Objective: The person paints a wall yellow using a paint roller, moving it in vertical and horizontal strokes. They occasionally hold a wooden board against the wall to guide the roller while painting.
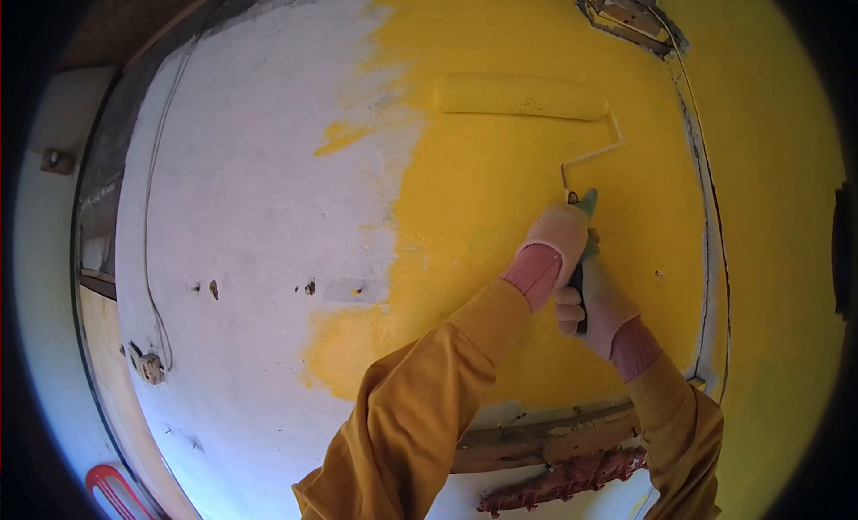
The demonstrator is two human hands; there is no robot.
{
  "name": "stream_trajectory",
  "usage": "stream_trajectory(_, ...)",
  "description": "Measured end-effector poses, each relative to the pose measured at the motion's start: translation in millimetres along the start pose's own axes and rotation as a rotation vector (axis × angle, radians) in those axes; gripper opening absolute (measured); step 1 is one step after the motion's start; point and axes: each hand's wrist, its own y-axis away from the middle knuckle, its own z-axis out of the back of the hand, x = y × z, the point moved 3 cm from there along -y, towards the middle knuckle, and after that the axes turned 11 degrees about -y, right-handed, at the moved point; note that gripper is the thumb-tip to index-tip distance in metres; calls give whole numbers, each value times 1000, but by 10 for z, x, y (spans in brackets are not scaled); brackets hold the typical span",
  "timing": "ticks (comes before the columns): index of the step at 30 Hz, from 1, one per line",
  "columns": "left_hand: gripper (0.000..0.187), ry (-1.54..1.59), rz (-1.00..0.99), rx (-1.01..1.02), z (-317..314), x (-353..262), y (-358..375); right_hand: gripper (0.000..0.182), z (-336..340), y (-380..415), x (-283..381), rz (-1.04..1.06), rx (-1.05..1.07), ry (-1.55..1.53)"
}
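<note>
A paint roller coated in yellow lies against the yellow-painted part of the wall, its sleeve nearly level. A thin bent wire frame runs from its right end down to a dark handle. Gloved, my left hand is closed around the upper handle, a greenish fingertip showing at the top. Below it, my right hand, also gloved, wraps the lower handle with its fingers curled. The left part of the wall is whitish, and a ragged paint edge divides the two colours.
A cable hangs down the white wall to a socket. A wooden beam and a reddish ridged object are below. A crack and cable run along the right corner. Top right is a hole with wood. A red chair back shows lower left.
</note>
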Motion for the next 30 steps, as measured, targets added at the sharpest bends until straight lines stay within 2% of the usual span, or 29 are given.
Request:
stream_trajectory(2,28,-594,-213,-29,11,-129,202,57,127,131,-147,-64,7,-30)
stream_trajectory(4,33,-629,-211,-132,-266,66,531,58,245,419,-449,-197,-4,-71)
stream_trajectory(5,32,-613,-156,-55,-427,196,677,57,276,564,-587,-260,-19,-87)
stream_trajectory(6,39,-600,-107,16,-505,265,739,57,280,587,-635,-253,-10,-83)
stream_trajectory(7,39,-604,-109,10,-456,227,720,56,286,606,-673,-254,-4,-98)
stream_trajectory(9,40,-373,-6,58,-315,178,594,55,242,528,-625,-257,2,-117)
stream_trajectory(10,31,-614,-195,-38,-157,72,448,55,152,349,-457,-176,45,-127)
stream_trajectory(11,33,-852,-387,-137,-14,-43,298,55,62,199,-291,-94,87,-138)
stream_trajectory(12,33,-854,-390,-137,72,-133,166,55,-23,92,-155,-91,88,-140)
stream_trajectory(14,20,241,374,-25,167,-57,5,53,-159,-43,44,-39,100,-100)
stream_trajectory(15,20,239,374,-21,144,-20,61,53,-151,32,0,-38,97,-103)
stream_trajectory(17,15,-1069,-393,-157,71,-149,394,50,-75,287,-217,-125,33,-165)
stream_trajectory(18,15,-1070,-393,-162,16,-88,396,50,-57,300,-259,-122,36,-163)
stream_trajectory(21,17,-956,-382,-243,44,46,198,48,-50,202,-269,-181,56,-148)
stream_trajectory(23,22,-625,-271,-18,327,-96,-126,50,-168,-83,0,-54,113,-202)
stream_trajectory(24,22,-624,-270,-18,344,-166,-162,50,-201,-112,75,-54,112,-201)
stream_trajectory(26,26,353,303,14,330,-253,-114,50,-223,-90,214,-1,92,-87)
stream_trajectory(27,26,356,308,19,255,-107,-77,50,-197,14,155,-6,86,-87)
stream_trajectory(29,39,-1002,-703,-294,95,-12,109,47,-126,235,-48,-109,-19,-97)
stream_trajectory(30,39,-1002,-701,-295,73,-3,49,47,-121,204,-54,-110,-17,-95)
